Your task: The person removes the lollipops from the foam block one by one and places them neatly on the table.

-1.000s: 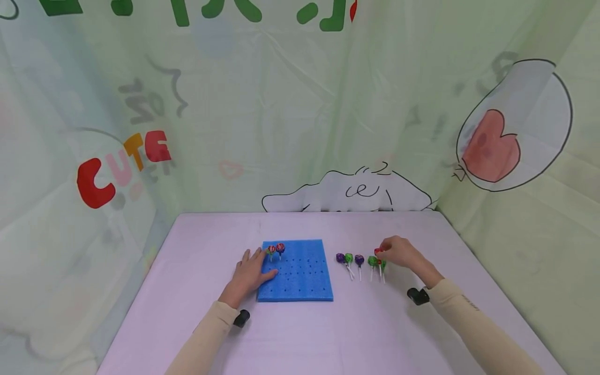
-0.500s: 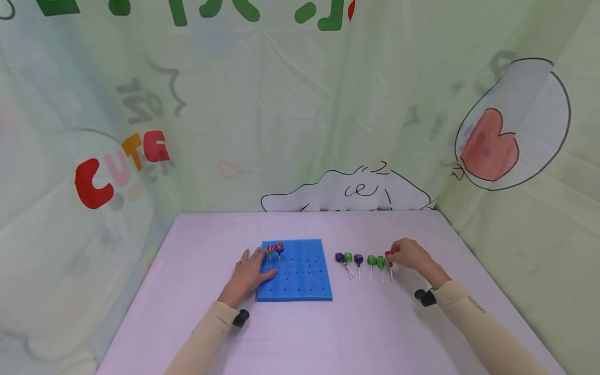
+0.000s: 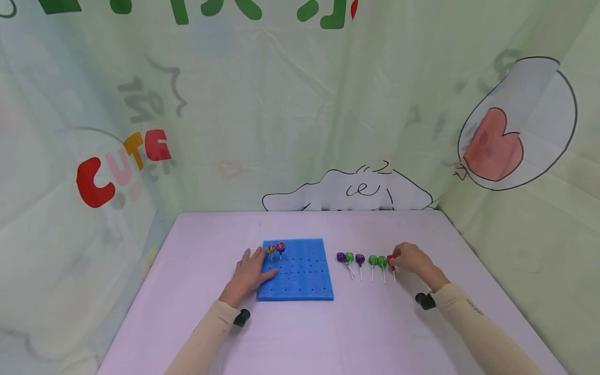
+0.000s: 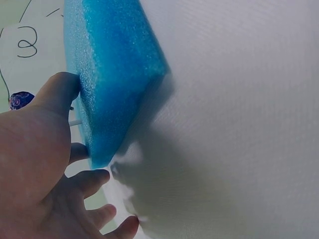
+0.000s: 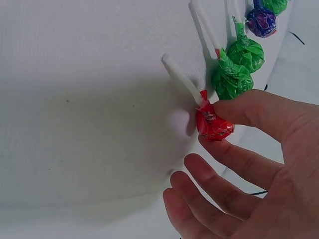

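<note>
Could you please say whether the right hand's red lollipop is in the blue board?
Out: the right hand pinches the red lollipop away from the blue board.

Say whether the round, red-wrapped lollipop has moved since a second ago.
Yes: in the head view, the red-wrapped lollipop moved right, farther from the blue square foam board.
</note>
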{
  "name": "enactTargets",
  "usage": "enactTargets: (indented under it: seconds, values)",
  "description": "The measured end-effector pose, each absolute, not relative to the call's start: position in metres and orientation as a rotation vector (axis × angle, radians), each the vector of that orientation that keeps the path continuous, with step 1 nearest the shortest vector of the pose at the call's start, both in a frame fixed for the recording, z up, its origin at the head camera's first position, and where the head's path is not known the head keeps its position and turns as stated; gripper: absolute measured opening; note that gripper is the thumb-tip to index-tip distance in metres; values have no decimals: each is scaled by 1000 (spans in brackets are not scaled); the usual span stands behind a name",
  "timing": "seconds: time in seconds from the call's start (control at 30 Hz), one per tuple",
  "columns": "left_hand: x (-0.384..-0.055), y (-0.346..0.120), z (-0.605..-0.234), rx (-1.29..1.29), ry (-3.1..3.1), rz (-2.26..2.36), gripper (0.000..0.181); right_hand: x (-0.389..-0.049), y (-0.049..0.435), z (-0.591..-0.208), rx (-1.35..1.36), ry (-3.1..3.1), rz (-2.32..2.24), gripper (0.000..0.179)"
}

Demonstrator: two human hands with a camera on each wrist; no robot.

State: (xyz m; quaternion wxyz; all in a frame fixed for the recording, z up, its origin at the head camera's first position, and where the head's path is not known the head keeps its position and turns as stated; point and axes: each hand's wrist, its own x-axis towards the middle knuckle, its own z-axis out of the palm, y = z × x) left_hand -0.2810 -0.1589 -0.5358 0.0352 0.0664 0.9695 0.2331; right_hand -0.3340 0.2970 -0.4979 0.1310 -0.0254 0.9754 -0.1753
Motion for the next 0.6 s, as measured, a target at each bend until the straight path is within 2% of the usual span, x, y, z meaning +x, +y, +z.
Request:
enactTargets:
  seconds: [0.6]
  values:
    - [-281, -158, -536, 196, 2983, 715, 76, -329, 291, -498, -112, 2851, -530, 28]
